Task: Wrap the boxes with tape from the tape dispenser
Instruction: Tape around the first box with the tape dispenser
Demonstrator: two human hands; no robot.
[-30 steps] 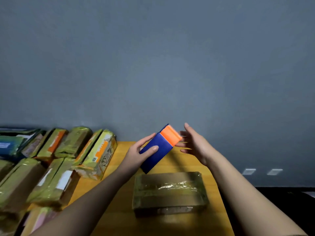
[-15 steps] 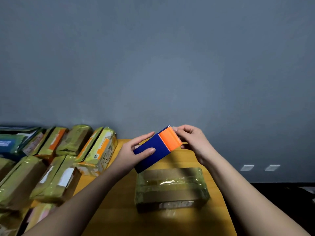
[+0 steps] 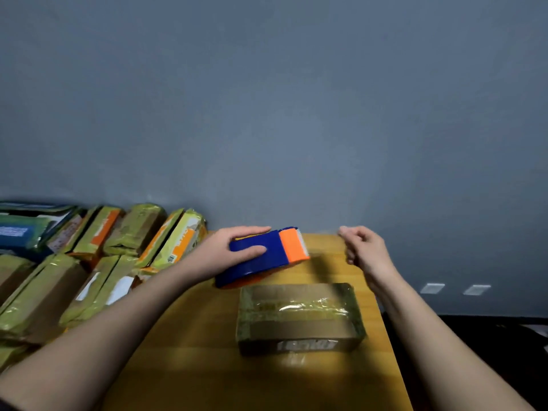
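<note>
A brown cardboard box (image 3: 299, 317) with clear tape across its top lies on the yellow wooden table (image 3: 189, 360). Just beyond it my left hand (image 3: 225, 252) grips the blue tape dispenser (image 3: 261, 256), thumb on its near side, the orange cutter end pointing right. My right hand (image 3: 366, 249) hovers to the right of the cutter, a hand's width away, with thumb and fingertips pinched together as on the end of the clear tape. The strip itself is hardly visible against the wall.
A pile of several tape-wrapped boxes (image 3: 98, 262) fills the left side up to the grey wall. The table's right edge (image 3: 385, 330) runs close to the box, with dark floor beyond it.
My right hand pinched at the orange cutter end and has drawn away to the right. My left hand has lowered the dispenser and turned it flatter.
</note>
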